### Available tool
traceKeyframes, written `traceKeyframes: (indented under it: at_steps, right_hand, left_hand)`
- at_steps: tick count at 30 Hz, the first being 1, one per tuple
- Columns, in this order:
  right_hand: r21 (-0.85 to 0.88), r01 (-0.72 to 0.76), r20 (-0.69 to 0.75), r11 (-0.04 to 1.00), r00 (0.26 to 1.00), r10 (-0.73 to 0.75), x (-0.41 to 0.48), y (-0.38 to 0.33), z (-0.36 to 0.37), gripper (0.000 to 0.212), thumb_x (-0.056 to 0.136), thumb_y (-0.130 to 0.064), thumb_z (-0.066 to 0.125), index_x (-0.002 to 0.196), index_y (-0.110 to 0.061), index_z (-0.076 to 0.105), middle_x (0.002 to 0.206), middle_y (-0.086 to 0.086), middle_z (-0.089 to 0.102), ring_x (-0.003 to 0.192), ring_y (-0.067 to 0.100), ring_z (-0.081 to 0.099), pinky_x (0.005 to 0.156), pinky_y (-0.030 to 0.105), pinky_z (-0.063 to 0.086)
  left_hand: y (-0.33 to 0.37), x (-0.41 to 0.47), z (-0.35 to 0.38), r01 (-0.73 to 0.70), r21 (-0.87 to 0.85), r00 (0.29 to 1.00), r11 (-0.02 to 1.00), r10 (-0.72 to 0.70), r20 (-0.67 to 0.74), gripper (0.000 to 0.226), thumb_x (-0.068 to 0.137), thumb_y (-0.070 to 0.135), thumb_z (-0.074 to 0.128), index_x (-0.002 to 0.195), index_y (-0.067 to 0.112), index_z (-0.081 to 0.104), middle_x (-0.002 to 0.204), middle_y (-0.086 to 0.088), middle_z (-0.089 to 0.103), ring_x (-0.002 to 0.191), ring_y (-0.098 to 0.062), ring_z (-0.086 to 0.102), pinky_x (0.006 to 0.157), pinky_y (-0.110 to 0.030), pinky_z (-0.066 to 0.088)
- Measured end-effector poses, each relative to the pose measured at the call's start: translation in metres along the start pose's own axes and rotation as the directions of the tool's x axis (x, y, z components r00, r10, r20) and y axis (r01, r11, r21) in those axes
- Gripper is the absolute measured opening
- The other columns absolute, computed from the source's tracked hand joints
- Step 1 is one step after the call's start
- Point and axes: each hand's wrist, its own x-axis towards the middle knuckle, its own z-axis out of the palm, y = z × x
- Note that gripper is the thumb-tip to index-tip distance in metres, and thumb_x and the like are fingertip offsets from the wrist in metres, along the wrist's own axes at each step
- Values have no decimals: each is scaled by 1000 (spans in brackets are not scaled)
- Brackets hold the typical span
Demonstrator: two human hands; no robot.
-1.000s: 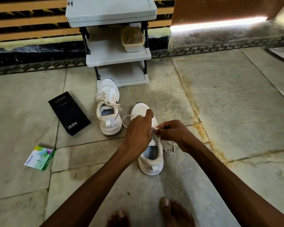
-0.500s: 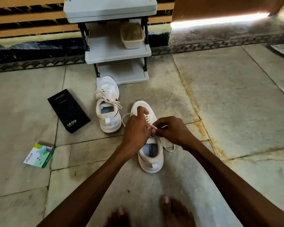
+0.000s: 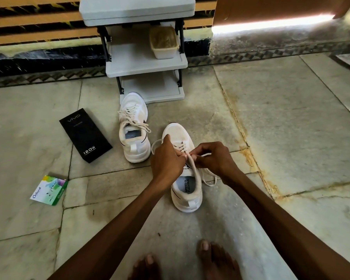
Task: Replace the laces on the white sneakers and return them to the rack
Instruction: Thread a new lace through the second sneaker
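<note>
- Tying looks to be the step in hand. At centre frame the left hand [image 3: 166, 158] and right hand [image 3: 215, 158] meet over the tongue of the near white sneaker [image 3: 187, 202], and each pinches a run of its cream lace [image 3: 192, 166] between fingertips.
- One loop of lace bulges out to the left of the left hand, and a slack end trails on the stone floor by the right wrist.
- The second sneaker [image 3: 133, 126] stands up and to the left, already laced, with its toe just beside the foot of the grey shoe rack [image 3: 133, 61] at top centre. Neither shoe is on a shelf yet.
- Both holds are fingertip pinches, so a slip before the knot is cinched would probably let the loop run out.
- Nothing pins the shoe down, and a hard pull could tip or drag it.
- The trailing end might snag under the sole and leave the ends uneven.
- A black Vivo box [image 3: 85, 135] and an Odonil packet [image 3: 50, 189] lie at left, well apart from the work.
</note>
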Motion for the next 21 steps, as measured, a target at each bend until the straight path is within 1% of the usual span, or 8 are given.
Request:
traceKeyframes:
  at_steps: [5, 9, 12, 14, 16, 18, 19, 21]
  right_hand:
    - [-9, -29, -90, 1000, 996, 29, 5, 1, 9, 4, 81, -3, 77, 78, -3, 73, 75, 9, 72, 68, 21, 71, 63, 27, 58]
    - [-237, 77, -210, 968, 969, -129, 10, -7, 0, 13, 86, -4, 70, 77, -14, 68, 77, -2, 70, 76, 14, 68, 71, 17, 52]
    - [259, 145, -251, 955, 965, -79, 11, -26, -22, 19, 93, 4, 55, 80, -10, 56, 84, 6, 69, 80, 24, 69, 82, 38, 59]
    - [698, 162, -202, 698, 979, -26, 10, -43, -36, 23, 95, 8, 44, 80, -9, 49, 79, 7, 64, 72, 22, 64, 79, 40, 60]
    - [787, 131, -184, 603, 983, 26, 10, -54, -44, 28, 92, 12, 39, 78, -11, 48, 74, 4, 57, 62, 14, 54, 64, 30, 54]
    - [511, 38, -174, 859, 983, 60, 9, -53, -38, 31, 88, 12, 38, 78, -13, 54, 72, 4, 59, 59, 13, 49, 54, 23, 43]
    - [166, -24, -146, 986, 988, 49, 9, -47, -31, 30, 90, 8, 41, 80, -13, 59, 76, 5, 64, 62, 13, 53, 55, 24, 43]
    - [-473, -47, 24, 880, 998, 66, 9, -30, -15, 23, 96, -8, 49, 83, -13, 68, 89, 8, 71, 76, 19, 63, 67, 30, 49]
  left_hand:
    - [-2, -1, -3, 37, -9, 994, 999, -36, 100, 87, 75, 12, 75, 149, 17, 27, 105, 5, 72, 118, -21, 57, 94, -42, 49]
    - [-6, -10, -4, -70, 9, 990, 998, 68, 121, 89, 77, -2, 66, 152, 18, 22, 115, 3, 70, 118, -20, 57, 94, -37, 48]
    - [-11, -10, 0, -135, 76, 987, 988, 128, 99, 87, 77, -2, 61, 151, 19, 21, 117, -4, 68, 114, -26, 58, 92, -43, 49]
    - [-12, -8, 1, -161, 156, 984, 975, 148, 95, 84, 78, 1, 60, 150, 21, 21, 117, -4, 67, 113, -28, 55, 92, -42, 45]
    - [-10, -7, 0, -177, 223, 982, 959, 158, 101, 82, 80, 5, 60, 149, 23, 21, 118, -1, 65, 116, -27, 50, 92, -38, 38]
    - [-6, -8, -2, -194, 286, 981, 938, 180, 76, 79, 81, 10, 63, 148, 27, 23, 123, 3, 61, 121, -24, 44, 93, -36, 33]
    - [-5, -7, -4, -218, 330, 976, 918, 212, 55, 77, 82, 14, 64, 147, 30, 27, 129, 5, 56, 122, -23, 40, 94, -36, 31]
    - [-7, -5, -7, -277, 400, 957, 874, 287, 35, 66, 82, 22, 66, 141, 36, 40, 140, 8, 43, 127, -21, 32, 97, -37, 28]
